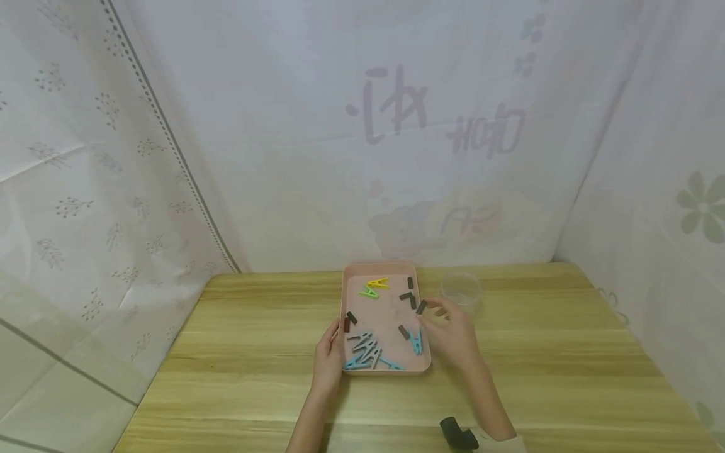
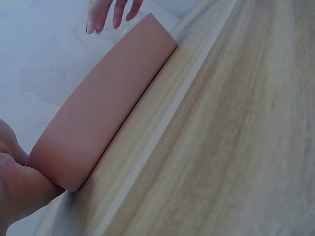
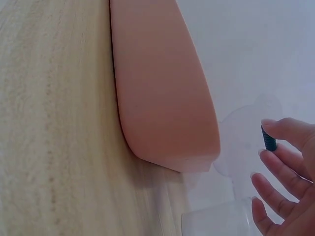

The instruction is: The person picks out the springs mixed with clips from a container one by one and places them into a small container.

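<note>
A pink rectangular tray (image 1: pixel 376 319) sits on the table, and my left hand (image 1: pixel 327 360) grips its left wall near the front corner. My right hand (image 1: pixel 455 330) is at the tray's right rim; between thumb and finger it pinches a small dark green ribbed cylinder (image 3: pixel 269 139), its other fingers loosely spread. Inside the tray lie several similar dark cylinders (image 1: pixel 413 302), some by the right wall and some by the left. Blue and grey clothespins (image 1: pixel 368 352) are heaped at the front left, a blue clothespin (image 1: pixel 416 342) at the front right. Farther back are a yellow clothespin (image 1: pixel 377 284) and a green clothespin (image 1: pixel 369 292).
A clear round plastic container (image 1: pixel 461 288) stands right of the tray, just beyond my right hand. Near the front of the wooden table (image 1: pixel 255 352), a black object (image 1: pixel 457 434) shows by the right sleeve. Patterned white curtains (image 1: pixel 283 157) hang behind and at both sides.
</note>
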